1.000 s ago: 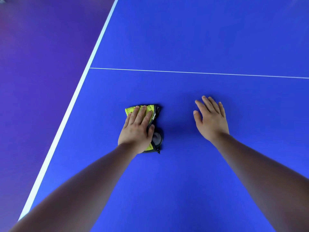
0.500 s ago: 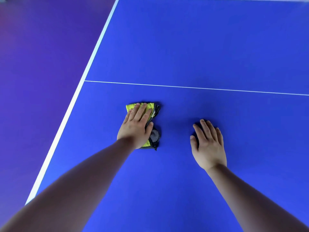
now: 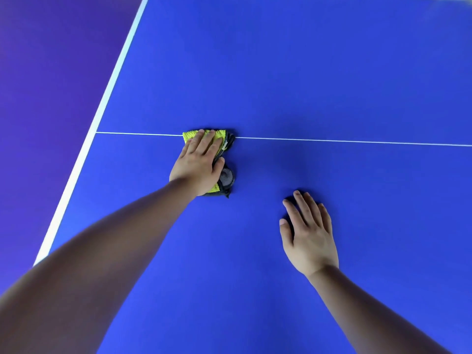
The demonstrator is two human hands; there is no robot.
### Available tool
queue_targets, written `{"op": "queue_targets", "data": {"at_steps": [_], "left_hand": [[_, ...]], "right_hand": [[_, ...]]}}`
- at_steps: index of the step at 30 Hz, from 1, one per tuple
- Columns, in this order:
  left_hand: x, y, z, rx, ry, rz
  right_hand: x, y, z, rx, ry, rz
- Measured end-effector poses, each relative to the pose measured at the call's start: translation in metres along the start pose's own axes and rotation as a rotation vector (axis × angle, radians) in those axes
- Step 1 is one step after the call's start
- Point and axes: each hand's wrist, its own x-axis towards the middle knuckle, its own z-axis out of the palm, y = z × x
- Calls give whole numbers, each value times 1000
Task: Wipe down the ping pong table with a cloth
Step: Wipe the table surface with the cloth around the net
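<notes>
The folded terry cloth, yellow-green on its upper face with dark grey edging and underside (image 3: 226, 176), lies flat on the blue ping pong table top (image 3: 306, 72), in the left part of the playing surface. Its far edge sits on the thin white line (image 3: 357, 141) that crosses the table from left to right and covers a short piece of it. The rest of the cloth lies on the near side of that line. The left hand (image 3: 198, 167) lies palm down on the cloth and presses it to the surface. Its fingers (image 3: 204, 141) are straight and close together and reach almost to the far yellow edge, while the thumb lies along the right side, next to a grey fold that shows beside the palm. The hand is laid flat, not curled round the cloth. The right hand (image 3: 310, 233) rests palm down on bare table top, nearer the person and to the right, apart from the cloth, its fingers straight and slightly spread, holding nothing. Both forearms are bare. A broad white band (image 3: 102, 108) marks the table's left edge and meets the thin line to the left of the cloth. Beyond the band is a purple floor (image 3: 46, 98), out of focus.
</notes>
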Motion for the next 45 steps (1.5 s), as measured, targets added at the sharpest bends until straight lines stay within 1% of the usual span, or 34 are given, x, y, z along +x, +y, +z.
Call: {"op": "queue_targets", "data": {"at_steps": [5,9,11,14,19,24,30,34,37,45], "left_hand": [[-2,12,1,2,1,1],[9,56,10,-29,-17,76],[13,69,15,-35,0,62],[11,71,20,-25,3,42],[-13,79,24,-35,37,66],[-75,89,31,-46,71,72],[-186,123,38,-31,83,21],[-251,139,44,-8,81,22],[-290,147,47,-11,85,20],[-407,168,52,-27,97,67]], "right_hand": [[-2,-1,0,-17,-18,14],[-1,-1,0,-1,-3,22],[1,-1,0,8,-8,21],[-1,-1,2,18,-24,19],[2,1,4,51,2,5],[6,-1,1,116,-62,32],[2,4,-6,188,-161,7],[2,4,-26,350,-241,34],[-26,3,-44,363,-249,-39],[-139,11,-68,282,-276,-63]]}}
